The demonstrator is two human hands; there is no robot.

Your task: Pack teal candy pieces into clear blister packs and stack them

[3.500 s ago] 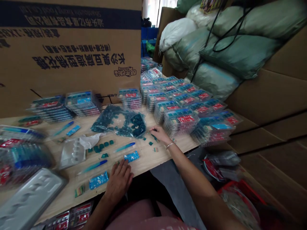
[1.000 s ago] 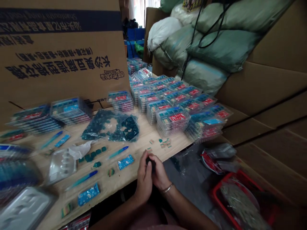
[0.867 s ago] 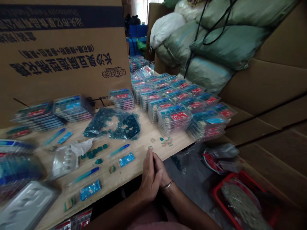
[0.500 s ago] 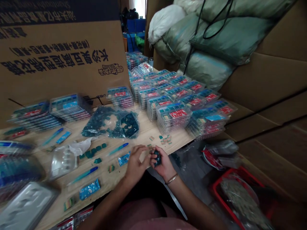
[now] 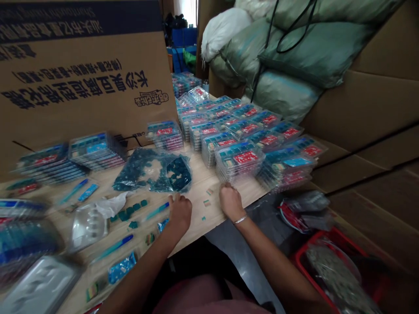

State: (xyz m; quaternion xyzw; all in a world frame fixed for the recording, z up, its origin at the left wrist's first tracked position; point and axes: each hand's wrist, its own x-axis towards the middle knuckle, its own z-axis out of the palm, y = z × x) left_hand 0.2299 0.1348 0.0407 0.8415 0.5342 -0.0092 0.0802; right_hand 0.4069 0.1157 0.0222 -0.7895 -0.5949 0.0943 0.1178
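Observation:
My left hand (image 5: 180, 213) is over the table with its fingers curled down, beside a blue pen (image 5: 159, 211) and a blue dotted sachet (image 5: 163, 225) partly covered by the hand. Whatever those fingers hold is hidden. Farther right, my right hand (image 5: 231, 201) is closed like a fist on the tabletop, its fingertips out of sight. Small striped pieces (image 5: 207, 203) and a tiny green scrap (image 5: 203, 218) lie between the hands. Dark green pieces fill a clear plastic bag (image 5: 153, 170) beyond my left hand; a row of dark green pieces (image 5: 126, 213) lies to its left.
Stacks of filled clear boxes (image 5: 240, 159) stand behind my right hand. At left are another pen (image 5: 113, 247), a sachet (image 5: 122, 267) and a clear tray (image 5: 88, 226). A big carton (image 5: 81, 87) rises behind. A red basket (image 5: 303, 261) sits below, right.
My hands have moved apart: the left slightly left, the right rightward and forward onto the table. The dark green pieces seen in my right hand are no longer visible there.

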